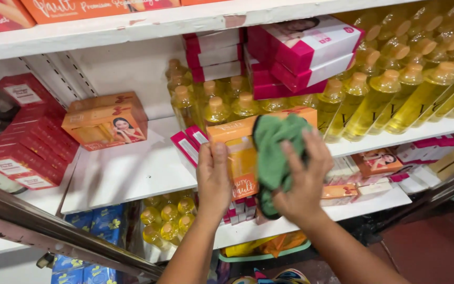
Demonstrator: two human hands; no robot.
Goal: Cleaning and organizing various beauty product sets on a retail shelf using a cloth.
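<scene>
Head view, looking down past both forearms at white shop shelves. The left hand (214, 181) is closed round the left edge of an orange carton (240, 152), thumb on its front, holding it up in front of the middle shelf (127, 173). The carton stands on end, long axis running from twelve to six o'clock, its printed face toward the camera; its right half is hidden. The right hand (303, 181) has its fingers curled tight over a green cloth (275, 152), pressing it flat against the carton's face; a darker fold of the cloth hangs out below the palm.

At twelve o'clock from the hands stand rows of yellow oil bottles (395, 100) with tan caps, filling the shelf toward three o'clock, their far rows blurred. Pink-and-white boxes (306, 52) are stacked on top of them. At nine o'clock a second orange carton (106, 123) lies alone on the shelf, and beyond it a stack of red boxes (27, 137), partly cut off by the frame. At seven o'clock, on the lower shelf, smaller yellow bottles (166, 221) and blue packs (93, 223) sit half hidden behind a metal rail (53, 231).
</scene>
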